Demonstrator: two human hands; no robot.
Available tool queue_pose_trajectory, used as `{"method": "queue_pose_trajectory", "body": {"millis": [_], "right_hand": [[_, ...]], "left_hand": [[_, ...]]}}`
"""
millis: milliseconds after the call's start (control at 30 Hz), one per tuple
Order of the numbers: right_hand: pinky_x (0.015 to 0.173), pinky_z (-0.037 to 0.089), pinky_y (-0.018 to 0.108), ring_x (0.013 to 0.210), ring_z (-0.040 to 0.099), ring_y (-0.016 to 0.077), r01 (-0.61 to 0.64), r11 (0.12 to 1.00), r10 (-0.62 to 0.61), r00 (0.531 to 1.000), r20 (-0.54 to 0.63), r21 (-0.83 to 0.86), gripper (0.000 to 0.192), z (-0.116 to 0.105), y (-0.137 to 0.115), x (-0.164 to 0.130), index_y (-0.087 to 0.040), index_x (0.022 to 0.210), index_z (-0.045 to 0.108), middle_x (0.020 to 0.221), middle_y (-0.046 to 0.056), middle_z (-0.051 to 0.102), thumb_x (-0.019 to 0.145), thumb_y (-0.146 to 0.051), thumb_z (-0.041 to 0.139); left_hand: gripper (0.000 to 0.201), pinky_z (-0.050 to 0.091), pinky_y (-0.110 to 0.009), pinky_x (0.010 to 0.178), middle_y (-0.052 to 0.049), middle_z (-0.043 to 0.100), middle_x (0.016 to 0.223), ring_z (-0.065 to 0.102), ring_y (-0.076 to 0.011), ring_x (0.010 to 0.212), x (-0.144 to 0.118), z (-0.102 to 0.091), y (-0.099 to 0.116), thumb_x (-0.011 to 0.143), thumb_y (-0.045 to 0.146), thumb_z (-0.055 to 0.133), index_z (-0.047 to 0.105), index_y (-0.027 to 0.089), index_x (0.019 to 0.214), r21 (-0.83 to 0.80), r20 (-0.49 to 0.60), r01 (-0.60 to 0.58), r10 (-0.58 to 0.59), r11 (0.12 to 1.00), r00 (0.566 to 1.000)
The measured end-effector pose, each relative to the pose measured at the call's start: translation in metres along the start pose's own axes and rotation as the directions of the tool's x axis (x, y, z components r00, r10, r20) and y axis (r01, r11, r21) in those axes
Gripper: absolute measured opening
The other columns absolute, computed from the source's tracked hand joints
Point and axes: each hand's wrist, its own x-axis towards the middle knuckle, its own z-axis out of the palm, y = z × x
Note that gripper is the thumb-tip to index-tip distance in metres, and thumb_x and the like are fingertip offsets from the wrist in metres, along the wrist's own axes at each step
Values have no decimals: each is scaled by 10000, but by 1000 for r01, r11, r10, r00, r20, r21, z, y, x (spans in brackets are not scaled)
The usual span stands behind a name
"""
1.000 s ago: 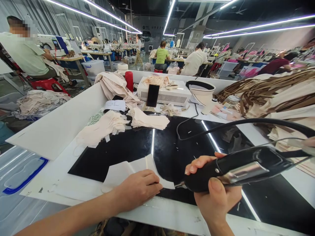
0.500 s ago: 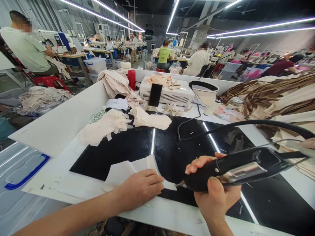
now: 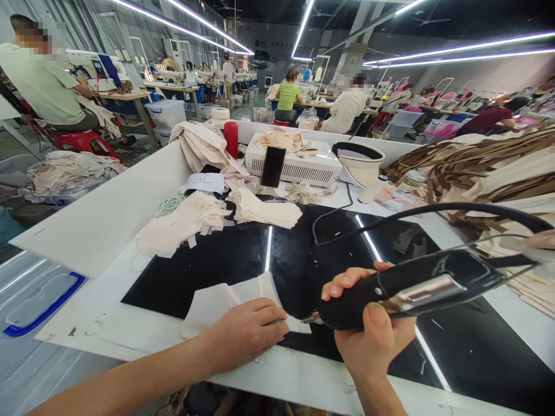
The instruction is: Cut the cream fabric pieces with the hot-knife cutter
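Observation:
My left hand (image 3: 249, 335) lies flat, fingers together, on a pale cut piece of fabric (image 3: 219, 303) at the front edge of the glossy black work surface (image 3: 208, 268). My right hand (image 3: 373, 335) grips a black corded hand-held cutting tool (image 3: 416, 286). Its metal tip (image 3: 309, 318) sits at the right edge of the fabric, just beside my left fingertips. The tool's black cable (image 3: 416, 212) loops back over the table toward the right.
Stacks of cream fabric pieces (image 3: 186, 222) lie at the back left of the black surface. Behind them stand a white machine box (image 3: 295, 162) with a phone (image 3: 273, 166) leaning on it, a red bottle (image 3: 231, 138) and a white bowl-shaped container (image 3: 359, 159). Brown and cream fabric (image 3: 485, 162) is heaped on the right. Other people sit at distant tables.
My right hand and the tool have shifted slightly left and up, bringing the tip closer to my left fingers. My left hand stays on the fabric.

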Motion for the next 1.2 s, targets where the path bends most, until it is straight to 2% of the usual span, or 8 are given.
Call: {"method": "queue_pose_trajectory", "body": {"millis": [133,400,700,1000,1200], "right_hand": [[516,567,305,610,630,152,-8,1000,7,1000,25,17,405,7,5,-3,-279,1180,659,813,-27,694,834,-396,836],[534,569,305,622,633,147,-8,1000,8,999,48,2,388,7,12,-5,-280,1197,640,829,-29,694,861,-372,809],[506,567,311,593,627,153,-12,999,12,1000,7,-30,399,-1,1,1,-277,1161,652,795,-32,687,818,-381,828],[521,572,317,604,632,155,-21,999,21,1000,6,-46,380,-2,3,0,-278,1168,648,804,-27,695,841,-363,822],[497,569,299,598,620,150,-21,1000,21,1000,9,11,417,1,-6,-4,-274,1163,665,791,-29,681,813,-410,846]], "left_hand": [[158,612,-339,948,-93,724,1100,670,-205,1023,0,-1,1,1084,139,512,660,129,1138,0,6,1,-1,1000,1000],[166,611,-311,945,-85,727,1091,681,-193,1018,4,-3,3,1090,132,502,662,129,1131,15,-3,-5,5,1000,1000],[154,610,-327,964,-92,729,1093,677,-199,1028,1,0,2,1075,117,523,665,125,1134,20,-6,-4,4,1000,1000],[168,597,-340,1012,-95,722,1114,669,-195,1059,-2,1,1,1062,92,525,654,127,1163,17,19,-7,7,1000,1000],[150,607,-345,986,-89,724,1113,668,-206,1037,-1,0,1,1064,115,542,657,115,1161,-3,-6,-7,7,1000,1000]]}}
